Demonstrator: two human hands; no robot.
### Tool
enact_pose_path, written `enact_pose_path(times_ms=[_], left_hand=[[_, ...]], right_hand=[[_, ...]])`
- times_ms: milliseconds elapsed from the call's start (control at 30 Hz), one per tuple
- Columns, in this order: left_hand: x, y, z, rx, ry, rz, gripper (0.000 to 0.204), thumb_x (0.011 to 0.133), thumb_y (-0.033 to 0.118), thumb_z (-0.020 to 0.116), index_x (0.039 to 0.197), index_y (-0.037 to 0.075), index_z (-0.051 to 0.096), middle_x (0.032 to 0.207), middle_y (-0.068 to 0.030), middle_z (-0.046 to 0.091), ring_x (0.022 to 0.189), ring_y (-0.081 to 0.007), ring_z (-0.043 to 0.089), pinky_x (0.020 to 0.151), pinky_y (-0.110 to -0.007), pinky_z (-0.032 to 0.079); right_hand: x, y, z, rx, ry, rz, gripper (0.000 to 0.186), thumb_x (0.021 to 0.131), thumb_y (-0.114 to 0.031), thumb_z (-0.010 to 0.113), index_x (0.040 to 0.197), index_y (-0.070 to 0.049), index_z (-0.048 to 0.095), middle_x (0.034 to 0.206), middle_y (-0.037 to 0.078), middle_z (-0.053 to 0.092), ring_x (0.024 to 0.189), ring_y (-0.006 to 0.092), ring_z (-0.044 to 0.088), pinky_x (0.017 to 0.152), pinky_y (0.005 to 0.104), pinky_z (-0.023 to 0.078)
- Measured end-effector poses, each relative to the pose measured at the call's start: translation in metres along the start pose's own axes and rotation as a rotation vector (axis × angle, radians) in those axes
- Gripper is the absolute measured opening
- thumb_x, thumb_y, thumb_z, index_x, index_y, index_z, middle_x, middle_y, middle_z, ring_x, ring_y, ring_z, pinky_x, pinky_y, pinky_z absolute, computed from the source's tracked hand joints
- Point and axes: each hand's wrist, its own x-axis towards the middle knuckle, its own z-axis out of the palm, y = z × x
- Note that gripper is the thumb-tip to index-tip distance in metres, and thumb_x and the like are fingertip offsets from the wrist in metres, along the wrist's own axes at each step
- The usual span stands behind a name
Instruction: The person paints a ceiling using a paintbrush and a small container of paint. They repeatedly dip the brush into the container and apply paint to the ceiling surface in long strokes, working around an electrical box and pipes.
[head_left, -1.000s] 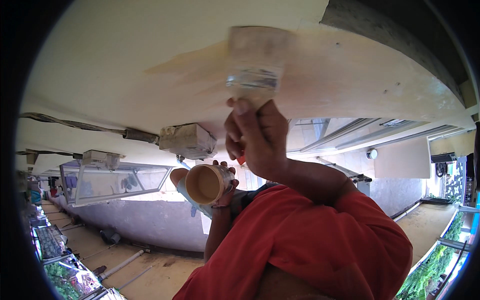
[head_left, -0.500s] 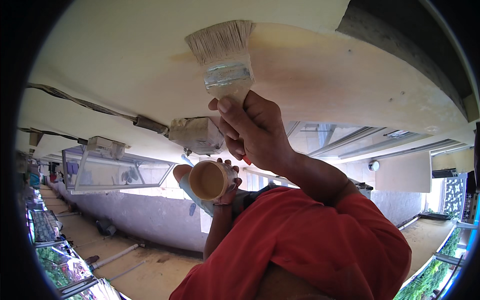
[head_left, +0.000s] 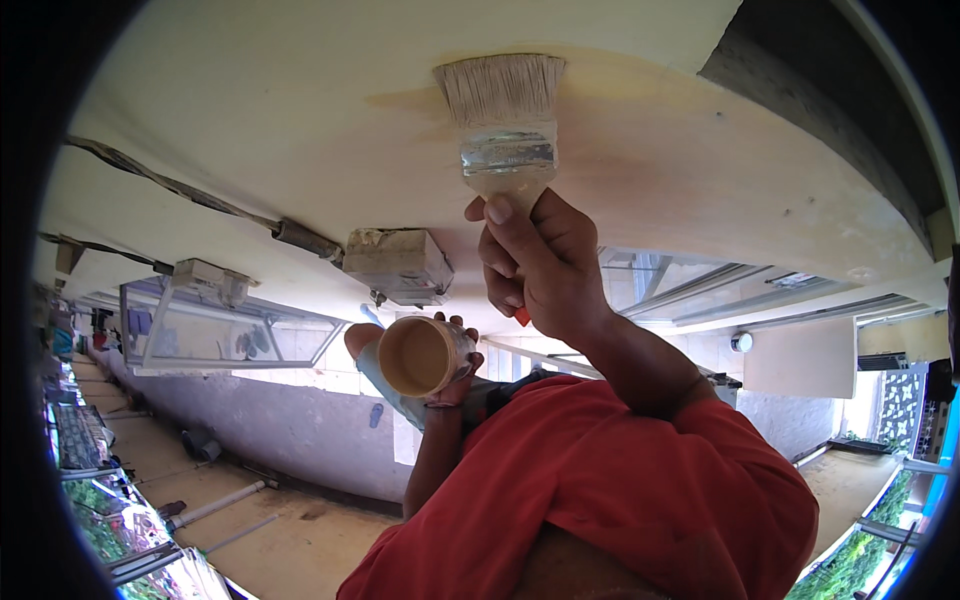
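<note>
My right hand is closed round the handle of a wide flat paintbrush, its metal band splashed with paint. The brush points upward in the view, its pale bristles spread against a cream wall surface. Around the bristle tips the surface has a darker yellowish, wet-looking patch. Lower down, my left hand grips a round tub from its right side. The tub's open mouth faces up and shows a beige inside; how much paint it holds I cannot tell.
A dusty box juts from the wall left of the brush, with a dark cable running to it. An open window pane sticks out at the left. Another window is on the right. Below lies a ledge with pipes.
My right hand and the brush have moved right across the wall, and the brush now stands straighter. My left hand still holds the tub in nearly the same place.
</note>
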Motion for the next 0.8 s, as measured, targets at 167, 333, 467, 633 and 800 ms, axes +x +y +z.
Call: enact_pose_path(times_ms=[167, 333, 467, 633, 800], left_hand=[[-0.002, 0.003, -0.008, 0.017, -0.073, 0.014, 0.083, 0.096, 0.065, 0.062, 0.156, 0.011, 0.045, 0.148, -0.0188, 0.051, 0.135, -0.046, 0.049, 0.094, -0.067, 0.054], [-0.002, 0.0, -0.004, -0.019, -0.022, 0.011, 0.08, 0.099, 0.063, 0.06, 0.157, 0.011, 0.044, 0.148, -0.0186, 0.051, 0.135, -0.0467, 0.048, 0.094, -0.067, 0.054], [-0.004, 0.0, -0.006, 0.018, -0.01, 0.025, 0.079, 0.099, 0.062, 0.061, 0.157, 0.011, 0.044, 0.149, -0.0185, 0.05, 0.134, -0.0465, 0.048, 0.095, -0.066, 0.054], [-0.004, -0.002, -0.006, -0.031, -0.109, 0.0, 0.078, 0.098, 0.058, 0.063, 0.157, 0.011, 0.046, 0.15, -0.0185, 0.049, 0.138, -0.0449, 0.044, 0.096, -0.063, 0.052], [-0.001, -0.003, -0.007, -0.039, -0.089, -0.001, 0.077, 0.098, 0.056, 0.065, 0.157, 0.011, 0.047, 0.152, -0.0189, 0.048, 0.139, -0.0438, 0.043, 0.097, -0.062, 0.05]], right_hand=[[-0.014, -0.011, -0.019, 0.12, 0.224, -0.35, 0.035, 0.114, -0.035, 0.053, 0.118, -0.001, 0.057, 0.069, 0.001, 0.046, 0.046, 0.0083, 0.043, 0.04, 0.0276, 0.039], [0.008, 0.005, 0.002, -0.056, 0.008, -0.038, 0.035, 0.114, -0.034, 0.053, 0.118, 0.0, 0.057, 0.071, 0.0, 0.046, 0.047, 0.008, 0.041, 0.043, 0.0266, 0.039], [0.002, 0.041, -0.015, -0.066, -0.094, 0.236, 0.03, 0.114, -0.031, 0.053, 0.113, -0.001, 0.058, 0.07, 0.0, 0.045, 0.047, 0.0077, 0.041, 0.043, 0.0266, 0.039], [-0.03, 0.013, -0.037, -0.022, 0.307, -0.237, 0.035, 0.114, -0.035, 0.052, 0.114, -0.001, 0.057, 0.07, 0.001, 0.048, 0.046, 0.0094, 0.045, 0.043, 0.0275, 0.039], [-0.009, 0.064, -0.044, -0.258, 0.142, -0.032, 0.03, 0.114, -0.031, 0.052, 0.111, -0.002, 0.058, 0.07, 0.0, 0.046, 0.049, 0.0075, 0.041, 0.044, 0.0267, 0.039]])
